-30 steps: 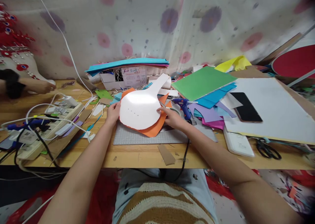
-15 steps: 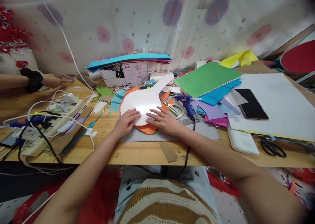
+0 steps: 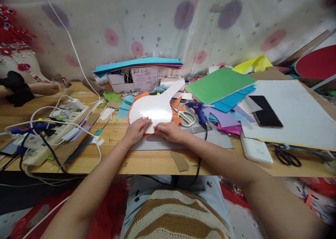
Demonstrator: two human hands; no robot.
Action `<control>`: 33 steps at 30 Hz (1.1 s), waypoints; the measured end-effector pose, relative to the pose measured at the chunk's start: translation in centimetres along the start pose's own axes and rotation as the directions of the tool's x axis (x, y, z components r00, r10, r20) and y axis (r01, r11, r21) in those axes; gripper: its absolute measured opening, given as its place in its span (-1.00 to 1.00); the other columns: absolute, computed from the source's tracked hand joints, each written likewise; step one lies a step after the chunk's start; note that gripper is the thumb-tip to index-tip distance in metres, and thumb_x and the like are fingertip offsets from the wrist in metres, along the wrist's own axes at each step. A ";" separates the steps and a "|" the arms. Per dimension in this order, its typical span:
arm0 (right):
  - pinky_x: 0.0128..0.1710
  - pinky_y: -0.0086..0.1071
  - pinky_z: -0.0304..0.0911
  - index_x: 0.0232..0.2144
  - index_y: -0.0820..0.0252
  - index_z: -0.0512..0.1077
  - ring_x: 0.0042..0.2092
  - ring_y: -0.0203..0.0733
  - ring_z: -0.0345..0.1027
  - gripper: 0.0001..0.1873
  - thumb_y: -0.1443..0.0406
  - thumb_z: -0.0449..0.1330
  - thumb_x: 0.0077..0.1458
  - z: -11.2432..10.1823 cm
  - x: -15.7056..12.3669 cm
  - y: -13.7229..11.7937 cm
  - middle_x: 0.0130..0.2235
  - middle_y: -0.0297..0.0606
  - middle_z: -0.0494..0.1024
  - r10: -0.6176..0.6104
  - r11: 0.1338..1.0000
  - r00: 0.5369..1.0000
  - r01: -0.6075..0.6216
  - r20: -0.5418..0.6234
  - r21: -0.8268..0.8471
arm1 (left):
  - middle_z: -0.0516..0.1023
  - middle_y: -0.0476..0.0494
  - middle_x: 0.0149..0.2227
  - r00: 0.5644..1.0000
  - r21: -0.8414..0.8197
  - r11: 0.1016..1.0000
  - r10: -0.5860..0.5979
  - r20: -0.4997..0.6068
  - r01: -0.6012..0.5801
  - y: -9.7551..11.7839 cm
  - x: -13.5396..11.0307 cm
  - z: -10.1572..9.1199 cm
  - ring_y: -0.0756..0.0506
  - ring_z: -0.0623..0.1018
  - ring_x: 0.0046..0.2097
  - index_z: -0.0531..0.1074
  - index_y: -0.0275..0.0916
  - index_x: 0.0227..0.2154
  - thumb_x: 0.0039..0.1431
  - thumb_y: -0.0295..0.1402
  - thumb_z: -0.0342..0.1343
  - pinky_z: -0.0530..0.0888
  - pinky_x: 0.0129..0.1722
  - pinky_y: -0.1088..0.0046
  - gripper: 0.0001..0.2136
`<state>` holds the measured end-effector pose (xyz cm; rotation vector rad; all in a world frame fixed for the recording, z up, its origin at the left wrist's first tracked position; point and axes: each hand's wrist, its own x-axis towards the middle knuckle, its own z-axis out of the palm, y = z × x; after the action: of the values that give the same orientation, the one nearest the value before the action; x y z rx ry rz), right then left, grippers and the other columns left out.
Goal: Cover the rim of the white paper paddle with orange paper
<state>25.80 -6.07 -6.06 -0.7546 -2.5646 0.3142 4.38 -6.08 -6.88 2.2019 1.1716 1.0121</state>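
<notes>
A white fan-shaped cutout (image 3: 154, 109), round with a handle slanting to the upper right, lies over orange paper (image 3: 176, 102) on a grey cutting mat (image 3: 220, 141). At its lower left edge, my left hand (image 3: 137, 129) rests with fingers together on the white face, the edge held in the hand. My right hand (image 3: 170, 131) has its fingers curled at the lower right edge, pinching the cutout and the orange paper, which shows as a thin strip between the hands. White-handled scissors (image 3: 187, 118) lie just right of the cutout, beside a blue glue gun (image 3: 198, 110).
Left stand a cable-strewn power strip (image 3: 56, 137) and another person's hand (image 3: 47, 88). To the right lie a green sheet (image 3: 220, 83), a phone (image 3: 265, 111), a white power bank (image 3: 256, 148) and black scissors (image 3: 287, 156). A glue gun cord (image 3: 198, 162) hangs over the front edge.
My right hand has gone from spread flat on the cutout to curled at its lower edge. My left fingers have drawn in. The orange paper at the bottom shows less. The other person's arm moved left.
</notes>
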 end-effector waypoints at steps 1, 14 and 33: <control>-0.26 -0.43 0.22 -0.28 0.19 0.39 -0.19 -0.27 0.38 -0.81 0.29 -0.02 0.18 -0.1 0.1 0.0 -0.20 -0.22 0.52 0.022 0.999 1.000 -0.022 0.000 0.026 | 0.49 -0.06 -0.04 1.000 -0.026 1.000 0.003 0.031 -0.002 0.1 0.0 -0.4 -0.13 0.37 0.10 0.46 -0.11 -0.15 0.16 -0.26 -0.04 0.15 0.19 0.15 -0.75; -0.27 -0.42 0.18 -0.30 0.21 0.37 -0.22 -0.24 0.37 -0.87 0.35 0.03 0.14 -0.5 0.4 -0.1 -0.25 -0.22 0.51 0.101 0.993 0.994 -0.103 0.039 0.056 | 0.47 -0.18 -0.14 0.951 0.158 0.950 0.234 0.202 -0.268 -0.5 -1.5 -1.0 -0.13 0.42 0.03 0.41 -0.18 -0.38 0.07 -0.33 0.08 0.30 0.09 0.24 -0.93; -0.32 -0.45 0.14 -0.36 0.22 0.37 -0.28 -0.28 0.33 -0.92 0.39 0.06 0.10 -0.5 0.2 0.4 -0.29 -0.24 0.50 0.114 0.983 0.993 -0.117 0.030 0.144 | 0.55 -0.10 -0.31 0.962 0.237 0.933 0.252 0.108 -0.271 -0.1 -1.1 -0.5 -0.06 0.54 -0.12 0.39 -0.21 -0.46 0.14 -0.29 0.05 0.48 -0.21 0.42 -0.86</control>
<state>26.09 -5.56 -5.69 -0.8508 -2.4897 0.5432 3.55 -6.92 -7.02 2.6283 1.0383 0.9127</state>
